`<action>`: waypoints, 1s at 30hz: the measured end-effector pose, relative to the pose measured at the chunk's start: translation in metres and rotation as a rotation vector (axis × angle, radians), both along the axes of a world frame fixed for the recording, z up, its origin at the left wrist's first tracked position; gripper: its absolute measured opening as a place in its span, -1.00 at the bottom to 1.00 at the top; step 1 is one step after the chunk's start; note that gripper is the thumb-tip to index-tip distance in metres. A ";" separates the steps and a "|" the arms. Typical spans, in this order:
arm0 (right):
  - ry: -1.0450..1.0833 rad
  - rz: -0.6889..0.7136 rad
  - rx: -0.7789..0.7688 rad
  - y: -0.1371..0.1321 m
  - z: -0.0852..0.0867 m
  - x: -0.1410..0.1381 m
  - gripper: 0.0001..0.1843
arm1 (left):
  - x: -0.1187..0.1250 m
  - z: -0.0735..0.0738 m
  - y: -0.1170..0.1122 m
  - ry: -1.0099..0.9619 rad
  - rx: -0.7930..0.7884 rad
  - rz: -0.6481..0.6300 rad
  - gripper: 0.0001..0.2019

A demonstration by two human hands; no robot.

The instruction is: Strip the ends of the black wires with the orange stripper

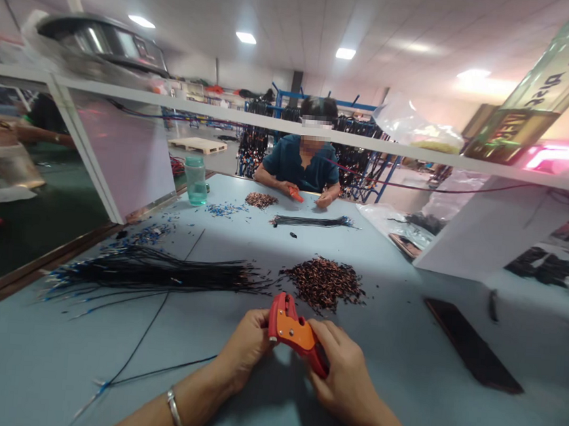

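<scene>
My right hand is wrapped round the handles of a red and orange wire stripper, whose head points up and to the left. At the tool's jaw end, my left hand is closed in a pinch on a thin black wire. The wire trails left over the table to blue-tipped ends; its tip at the jaws is hidden by my fingers. Beyond my left hand lies a long bundle of black wires. A heap of short black and copper-coloured scraps sits just past the stripper.
A dark phone-like slab lies on the right. Across the table a co-worker holds a red tool near another wire bundle. Blue bits and a green bottle are at left. A shelf crosses overhead.
</scene>
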State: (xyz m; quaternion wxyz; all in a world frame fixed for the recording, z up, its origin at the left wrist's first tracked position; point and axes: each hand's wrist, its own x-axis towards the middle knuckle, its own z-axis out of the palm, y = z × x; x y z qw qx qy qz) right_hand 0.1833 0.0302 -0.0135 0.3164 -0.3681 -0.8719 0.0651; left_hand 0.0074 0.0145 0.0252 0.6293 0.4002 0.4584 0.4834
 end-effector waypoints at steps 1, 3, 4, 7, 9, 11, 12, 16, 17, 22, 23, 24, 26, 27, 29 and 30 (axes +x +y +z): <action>0.001 -0.001 0.001 0.000 0.000 0.000 -0.59 | 0.000 -0.001 0.000 0.004 0.003 -0.001 -0.66; 0.001 -0.007 -0.002 0.000 -0.001 0.000 -0.61 | 0.000 -0.003 0.001 0.006 0.011 -0.008 -0.65; 0.001 -0.007 -0.005 0.000 -0.001 0.000 -0.61 | 0.000 -0.004 0.001 -0.003 0.017 -0.012 -0.64; 0.007 -0.008 -0.027 -0.001 -0.002 0.000 -0.65 | -0.001 -0.006 0.002 -0.042 0.010 -0.018 -0.65; 0.008 -0.010 -0.039 -0.001 -0.003 0.000 -0.66 | -0.001 -0.005 0.003 -0.058 0.000 -0.017 -0.66; 0.006 -0.016 -0.041 -0.002 -0.003 0.000 -0.67 | -0.001 -0.003 0.003 -0.054 -0.002 -0.019 -0.64; 0.005 -0.019 -0.040 -0.003 -0.003 0.000 -0.67 | -0.001 -0.002 0.003 -0.048 0.001 -0.020 -0.62; -0.002 -0.026 -0.048 -0.004 -0.004 0.001 -0.69 | -0.002 -0.006 0.004 0.000 -0.007 -0.024 -0.52; -0.002 -0.026 -0.053 -0.004 -0.005 0.001 -0.70 | -0.002 -0.008 0.004 0.011 -0.005 -0.026 -0.51; 0.024 -0.034 -0.094 -0.002 -0.004 0.001 -0.77 | -0.005 -0.016 0.007 0.095 0.052 -0.021 -0.53; 0.034 -0.038 -0.101 -0.002 -0.002 0.002 -0.78 | -0.006 -0.016 0.007 0.120 0.069 -0.007 -0.56; 0.050 -0.045 -0.111 -0.001 0.001 0.002 -0.80 | -0.006 -0.016 0.008 0.151 0.082 0.012 -0.61; 0.104 -0.059 -0.166 -0.001 0.009 0.003 -0.83 | -0.007 -0.015 0.009 0.228 0.093 0.059 -0.70; 0.146 -0.061 -0.218 -0.001 0.013 0.003 -0.84 | -0.008 -0.014 0.009 0.269 0.099 0.084 -0.73; 0.256 -0.034 -0.367 -0.001 0.022 0.004 -0.87 | -0.010 -0.014 0.011 0.330 0.124 0.121 -0.76; 0.317 0.000 -0.458 -0.001 0.025 0.005 -0.88 | -0.011 -0.015 0.012 0.345 0.143 0.140 -0.77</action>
